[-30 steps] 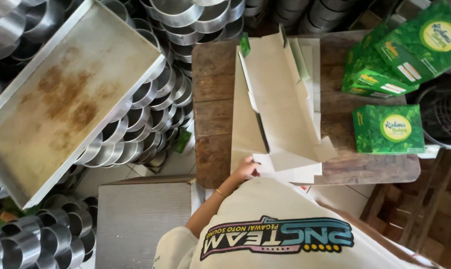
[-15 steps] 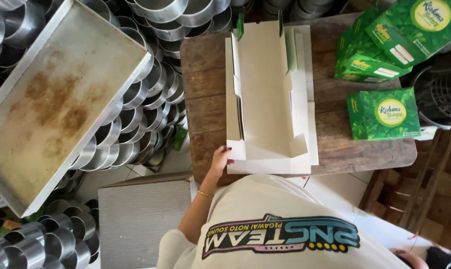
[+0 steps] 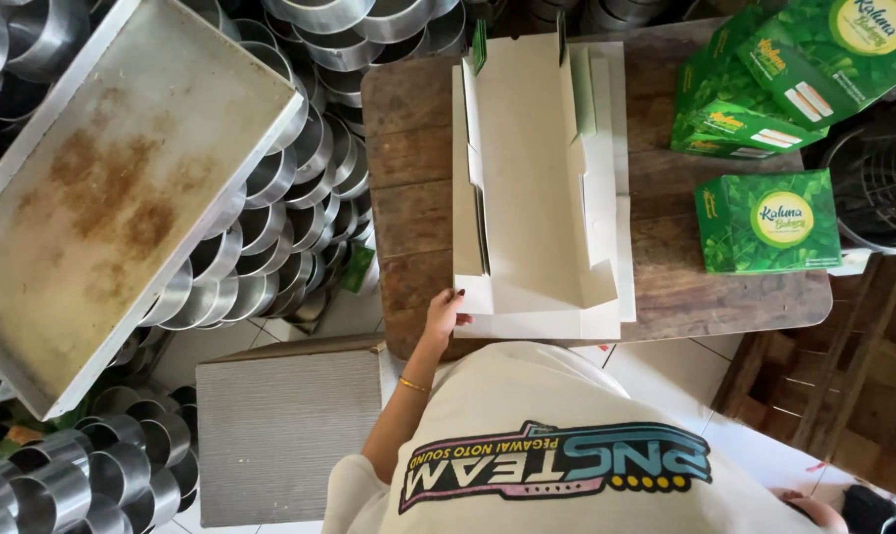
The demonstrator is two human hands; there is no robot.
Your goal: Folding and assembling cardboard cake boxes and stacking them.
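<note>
Only one hand (image 3: 442, 318) shows, fingers loosely spread at the unfolded white carton (image 3: 537, 188), gripping nothing

The unfolded carton (image 3: 537, 188) under my left hand (image 3: 442, 316) is plain cream-white, with thin green edges at its far flaps. It lies on a dark brown, grained wooden table (image 3: 408, 158). The finished boxes (image 3: 767, 220) are leaf-patterned green with a pale round label. The baking tray (image 3: 112, 188) is dull grey, blotched rusty brown. The round tins (image 3: 300, 198) are shiny silver.
</note>
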